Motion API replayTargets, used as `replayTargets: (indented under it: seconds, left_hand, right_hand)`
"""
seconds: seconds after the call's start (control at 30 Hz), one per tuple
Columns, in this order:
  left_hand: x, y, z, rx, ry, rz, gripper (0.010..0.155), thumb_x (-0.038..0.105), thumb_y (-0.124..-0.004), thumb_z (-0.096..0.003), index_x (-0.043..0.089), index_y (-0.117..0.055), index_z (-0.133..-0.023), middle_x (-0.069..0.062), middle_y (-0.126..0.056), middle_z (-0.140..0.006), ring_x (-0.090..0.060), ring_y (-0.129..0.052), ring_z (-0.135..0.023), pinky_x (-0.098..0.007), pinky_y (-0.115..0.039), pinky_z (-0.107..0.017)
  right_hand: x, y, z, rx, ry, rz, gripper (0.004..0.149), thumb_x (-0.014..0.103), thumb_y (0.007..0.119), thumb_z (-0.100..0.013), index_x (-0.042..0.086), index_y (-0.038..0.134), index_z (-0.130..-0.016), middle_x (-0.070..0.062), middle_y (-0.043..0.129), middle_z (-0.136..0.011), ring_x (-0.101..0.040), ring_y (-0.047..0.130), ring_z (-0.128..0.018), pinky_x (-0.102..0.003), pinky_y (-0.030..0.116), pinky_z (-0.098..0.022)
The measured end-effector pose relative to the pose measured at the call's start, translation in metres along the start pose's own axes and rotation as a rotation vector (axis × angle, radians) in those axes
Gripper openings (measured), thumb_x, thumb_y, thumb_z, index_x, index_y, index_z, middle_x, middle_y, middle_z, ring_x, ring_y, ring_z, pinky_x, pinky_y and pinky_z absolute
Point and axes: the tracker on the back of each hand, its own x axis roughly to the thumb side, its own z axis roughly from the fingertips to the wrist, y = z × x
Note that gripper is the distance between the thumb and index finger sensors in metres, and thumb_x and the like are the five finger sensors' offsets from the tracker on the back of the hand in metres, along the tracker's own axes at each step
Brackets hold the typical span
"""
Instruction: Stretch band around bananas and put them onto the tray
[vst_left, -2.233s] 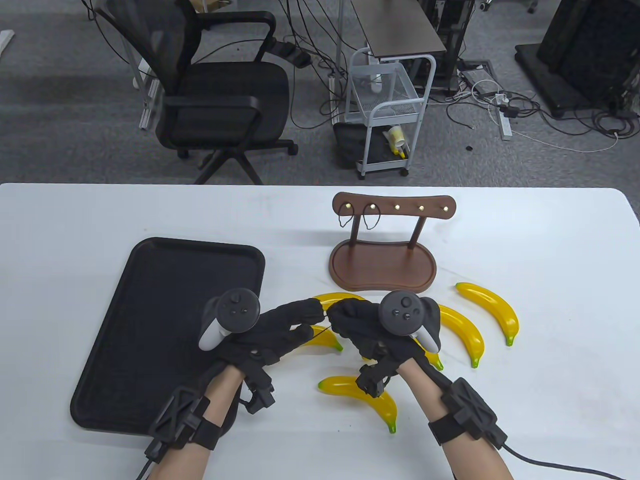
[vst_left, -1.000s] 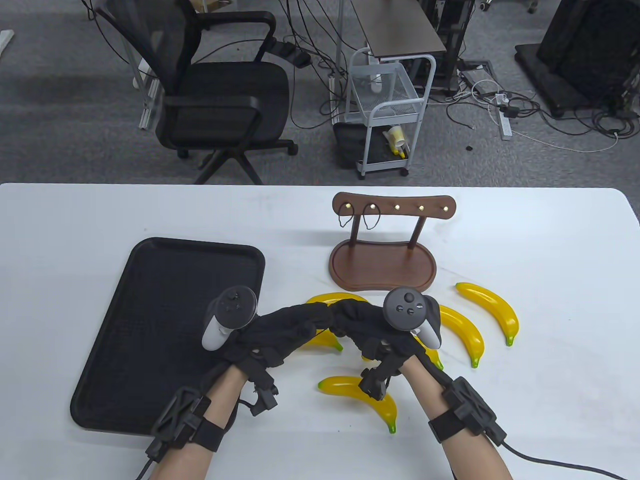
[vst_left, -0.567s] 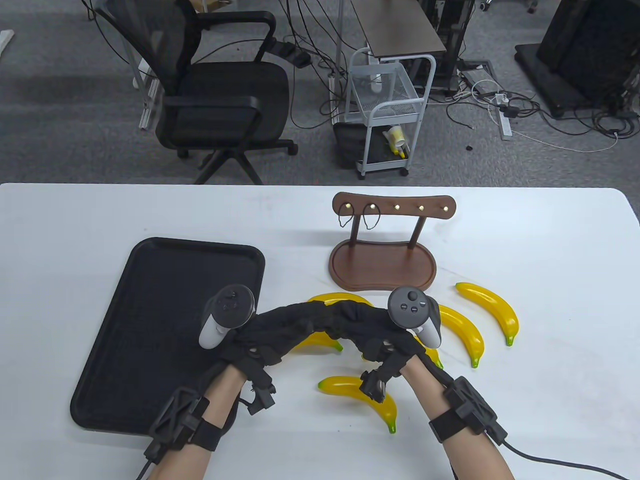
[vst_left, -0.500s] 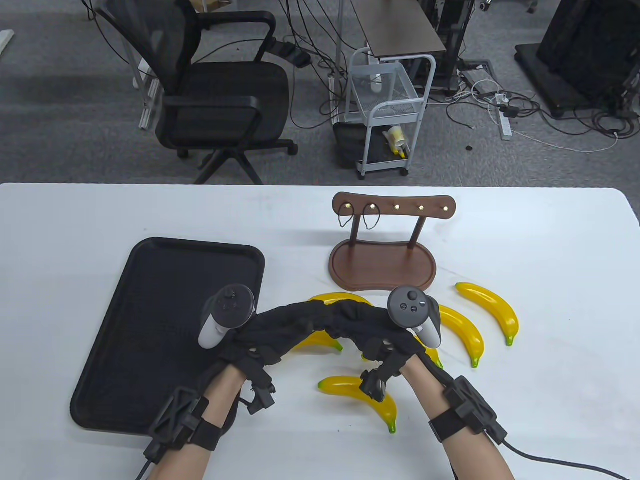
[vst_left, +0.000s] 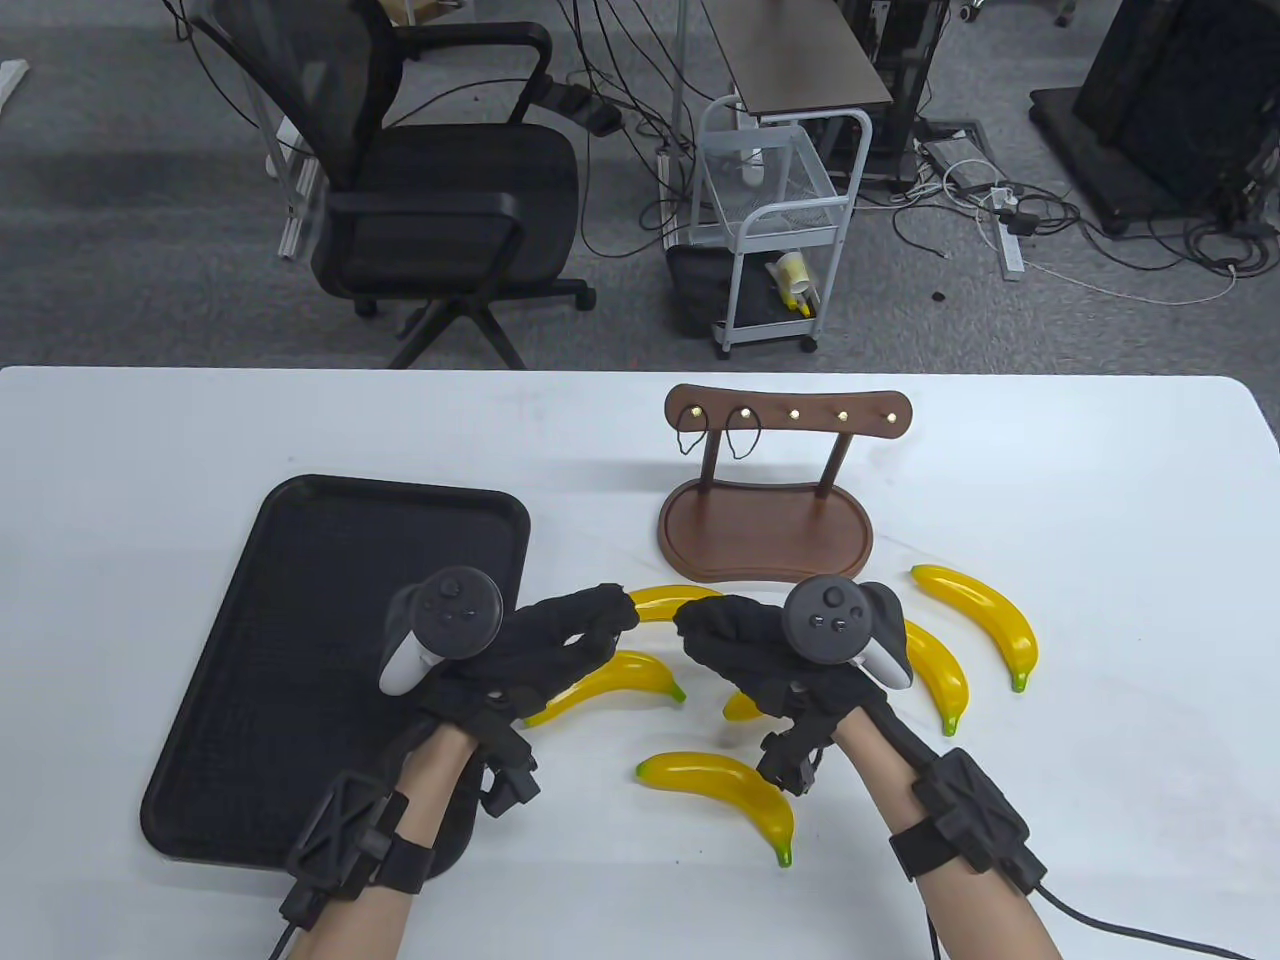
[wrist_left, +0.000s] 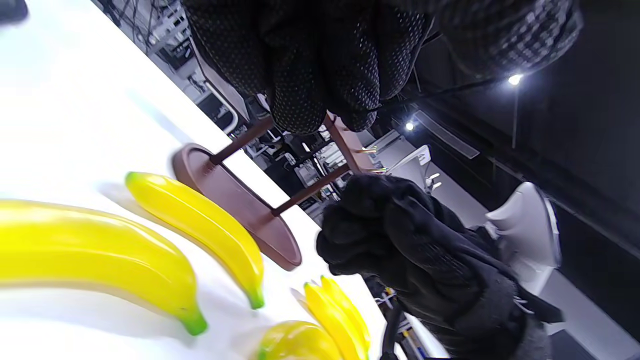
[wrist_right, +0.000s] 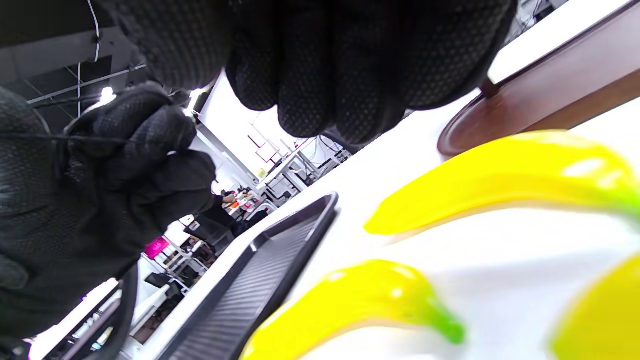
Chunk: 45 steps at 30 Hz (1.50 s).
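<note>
So far nothing is bundled: six loose bananas lie on the worktop (vst_left: 1100, 480), none banded, none on the tray (vst_left: 300, 560); the tray sits at left, black, with nothing in it.

Left hand (vst_left: 540, 650) and right hand (vst_left: 745, 640) hover close together above the bananas, a small gap between the fingertips; both grips are curled tight. In the right wrist view a thin dark line, most likely the band (wrist_right: 85, 140), crosses the left hand's fingers (wrist_right: 150, 135), so the left grip reads as pinching the band; right grip is curled too, probably on the other end, but I cannot tell that for sure; the band does not show in the table view.

Nearest bananas: banana under the left hand (vst_left: 610, 685); far banana (vst_left: 670, 603) between the hands and the wooden stand (vst_left: 765, 530); front banana (vst_left: 730, 790) toward the person; three more at right, one partly hidden under the right hand.

Two spare bands (vst_left: 740, 432) hang on the stand's pegs.

Judged progress: early; band in hand, not yet opened wide and not round any fruit; left to do: gather bananas, stretch the loop over them, carry the bundle to the tray.
</note>
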Motion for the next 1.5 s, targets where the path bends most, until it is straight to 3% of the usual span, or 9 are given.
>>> replayTargets:
  seconds: [0.37, 0.73, 1.17, 1.5]
  left_hand:
    - [-0.009, 0.003, 0.003, 0.055, 0.076, -0.220, 0.069, 0.059, -0.067, -0.0488, 0.028, -0.055, -0.109, 0.005, -0.071, -0.115, -0.024, -0.075, -0.108, -0.048, -0.056, -0.085]
    - [-0.016, 0.006, 0.006, 0.088, 0.101, -0.266, 0.070, 0.059, -0.068, -0.0484, 0.031, -0.052, -0.110, 0.007, -0.067, -0.116, -0.023, -0.073, -0.109, -0.046, -0.055, -0.086]
    - [-0.017, 0.005, 0.006, 0.084, 0.102, -0.268, 0.068, 0.058, -0.068, -0.0491, 0.031, -0.052, -0.110, 0.008, -0.068, -0.116, -0.022, -0.073, -0.109, -0.045, -0.055, -0.086]
    - [-0.018, 0.005, 0.006, 0.084, 0.108, -0.273, 0.068, 0.058, -0.067, -0.0494, 0.031, -0.052, -0.110, 0.008, -0.068, -0.116, -0.022, -0.073, -0.109, -0.045, -0.055, -0.086]
  right_hand:
    - [-0.045, -0.018, 0.031, -0.035, 0.098, 0.226, 0.056, 0.040, 0.072, -0.056, 0.013, 0.065, -0.104, -0.014, 0.077, -0.100, -0.039, 0.083, -0.085, -0.055, 0.073, -0.057]
    - [-0.079, -0.004, 0.048, 0.038, 0.148, 0.374, 0.068, 0.043, 0.078, -0.051, 0.014, 0.055, -0.109, -0.015, 0.066, -0.108, -0.041, 0.075, -0.092, -0.055, 0.071, -0.061]
    - [-0.095, 0.015, 0.050, 0.130, 0.178, 0.517, 0.071, 0.038, 0.086, -0.047, 0.015, 0.056, -0.108, -0.013, 0.068, -0.106, -0.037, 0.079, -0.090, -0.053, 0.074, -0.059]
    - [-0.093, 0.022, 0.048, 0.130, 0.146, 0.591, 0.069, 0.036, 0.088, -0.046, 0.017, 0.059, -0.105, -0.011, 0.071, -0.102, -0.033, 0.083, -0.083, -0.049, 0.076, -0.056]
